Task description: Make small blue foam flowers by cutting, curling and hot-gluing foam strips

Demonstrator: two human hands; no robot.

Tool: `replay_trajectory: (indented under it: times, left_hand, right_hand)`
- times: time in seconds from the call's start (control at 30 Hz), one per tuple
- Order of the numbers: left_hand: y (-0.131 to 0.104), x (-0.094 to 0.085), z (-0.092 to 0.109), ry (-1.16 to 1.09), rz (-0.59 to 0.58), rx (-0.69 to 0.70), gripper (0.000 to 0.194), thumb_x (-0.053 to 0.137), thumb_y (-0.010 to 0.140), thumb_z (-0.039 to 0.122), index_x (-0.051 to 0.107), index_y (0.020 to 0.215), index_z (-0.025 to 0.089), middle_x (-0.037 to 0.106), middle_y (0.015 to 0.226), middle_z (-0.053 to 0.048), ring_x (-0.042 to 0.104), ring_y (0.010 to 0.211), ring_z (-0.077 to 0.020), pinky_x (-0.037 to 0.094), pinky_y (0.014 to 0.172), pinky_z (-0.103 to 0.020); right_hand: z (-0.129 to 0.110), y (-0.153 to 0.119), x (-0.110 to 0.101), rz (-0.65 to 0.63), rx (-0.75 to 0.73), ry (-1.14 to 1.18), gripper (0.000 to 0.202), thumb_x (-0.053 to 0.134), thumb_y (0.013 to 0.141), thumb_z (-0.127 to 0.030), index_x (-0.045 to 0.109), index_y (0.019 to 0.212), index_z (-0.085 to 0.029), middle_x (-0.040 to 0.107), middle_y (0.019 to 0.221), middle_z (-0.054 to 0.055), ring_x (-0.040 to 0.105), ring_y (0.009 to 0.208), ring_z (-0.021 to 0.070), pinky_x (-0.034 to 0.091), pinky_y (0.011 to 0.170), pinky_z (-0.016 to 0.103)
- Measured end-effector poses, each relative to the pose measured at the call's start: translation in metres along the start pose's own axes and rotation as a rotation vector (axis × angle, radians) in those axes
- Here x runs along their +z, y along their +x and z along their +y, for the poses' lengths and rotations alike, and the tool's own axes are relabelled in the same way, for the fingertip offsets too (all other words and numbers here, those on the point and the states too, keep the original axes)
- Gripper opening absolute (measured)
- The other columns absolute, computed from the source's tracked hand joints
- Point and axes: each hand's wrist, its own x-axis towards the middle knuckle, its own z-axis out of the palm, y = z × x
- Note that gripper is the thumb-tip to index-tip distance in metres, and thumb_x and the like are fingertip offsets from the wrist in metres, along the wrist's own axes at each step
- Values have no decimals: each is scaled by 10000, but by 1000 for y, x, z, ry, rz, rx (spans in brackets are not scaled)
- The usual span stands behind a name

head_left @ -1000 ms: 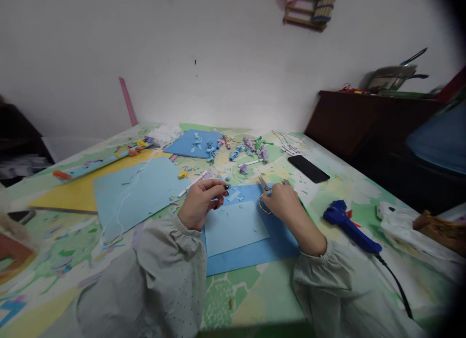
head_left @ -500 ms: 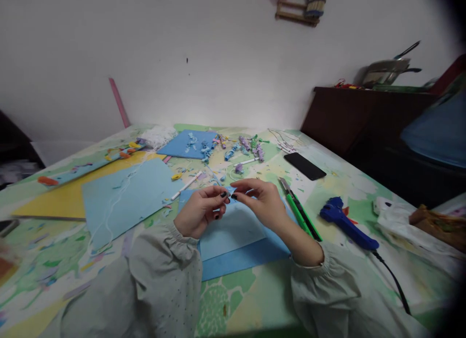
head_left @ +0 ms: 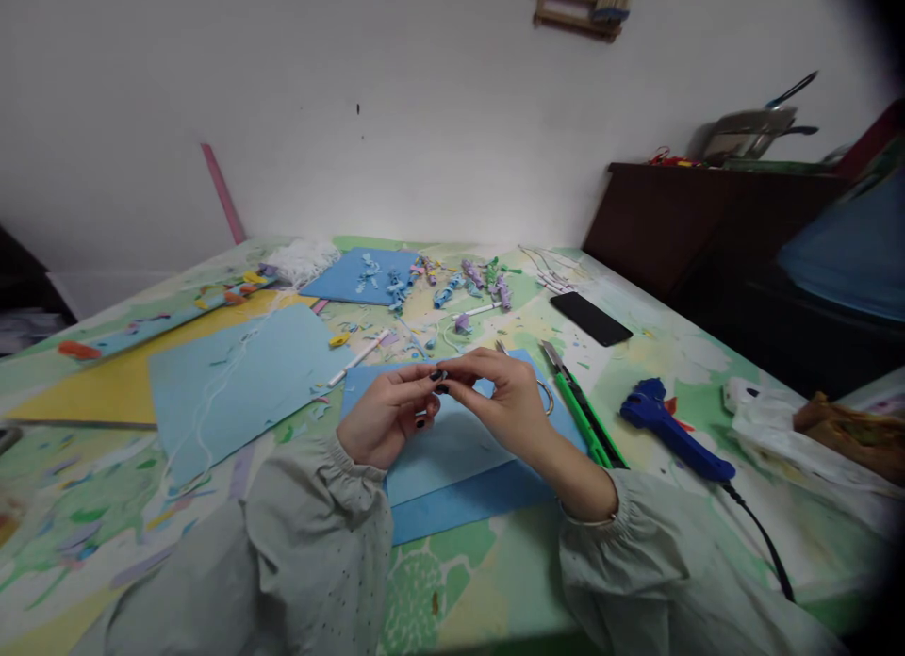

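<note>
Over light blue foam sheets, my left hand (head_left: 387, 413) and my right hand (head_left: 501, 394) meet fingertip to fingertip. Both are closed in a pinch around something tiny, mostly covered by the fingers and too small to name. Beneath them lies a pale blue sheet (head_left: 452, 458) on top of a deeper blue sheet (head_left: 467, 510). Partly hidden behind my right hand is what looks like a pair of scissors, its metal handle loop (head_left: 548, 398) showing. A green utility knife (head_left: 585, 413) lies just right of that hand, blade out.
A blue glue gun (head_left: 675, 432) with a cord and a black phone (head_left: 591, 318) lie to the right. Small curled paper or foam pieces (head_left: 449, 290) sit at the back. Leftward are a light blue sheet (head_left: 240, 383), a yellow sheet (head_left: 91, 392) and scattered scraps.
My right hand has shifted slightly left, its fingers closer over my left fingertips. The scissors' loop and tip now show beside it. The view has moved a little.
</note>
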Motion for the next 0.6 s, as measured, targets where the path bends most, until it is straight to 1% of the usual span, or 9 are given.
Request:
replay_trajectory:
  times: [0.23, 0.43, 0.6]
  left_hand:
    - [1, -2, 0, 20, -36, -19, 190, 715, 607, 166, 630, 766, 107, 503, 588, 4, 436, 473, -47, 291, 417, -162]
    - [1, -2, 1, 10, -29, -38, 230, 736, 581, 165, 639, 781, 106, 475, 570, 18, 417, 475, -46, 274, 415, -166]
    - [1, -3, -1, -20, -25, -50, 244, 744, 567, 150, 630, 781, 123, 494, 595, 17, 433, 485, -50, 280, 417, -167]
  right_hand:
    - [1, -1, 1, 1, 4, 26, 181, 621, 756, -157, 695, 916, -195, 694, 789, 37, 624, 696, 130, 488, 648, 244]
    - [3, -1, 2, -5, 110, 179, 185, 631, 738, -132, 706, 895, -195, 709, 814, 43, 645, 741, 148, 508, 680, 264]
    - [5, 0, 4, -5, 209, 340, 172, 655, 710, -160, 717, 861, -216, 715, 824, 30, 654, 766, 160, 523, 706, 288]
